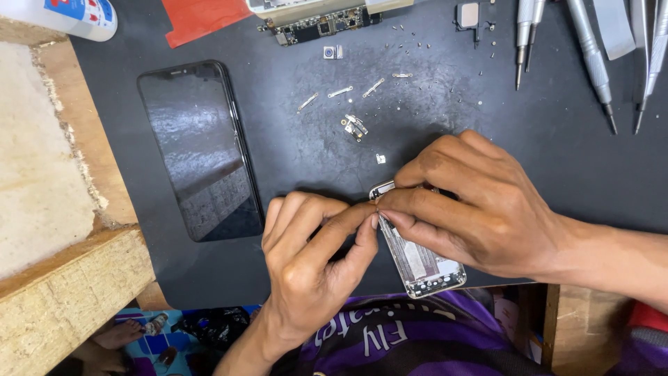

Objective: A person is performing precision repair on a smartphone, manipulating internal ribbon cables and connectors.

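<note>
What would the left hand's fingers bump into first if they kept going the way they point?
The left hand points up and to the right, fingertips already meeting the right hand over the opened phone housing. Going on, they would probably press into those right-hand fingers first.

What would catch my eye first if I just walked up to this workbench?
Probably the two hands, left hand and right hand, meeting fingertip to fingertip over an opened phone shell at the near edge of the black mat. To their left lies a dark phone screen, flat and glossy. Behind them, tiny screws and metal strips lie scattered, with screwdrivers at the far right.
</note>
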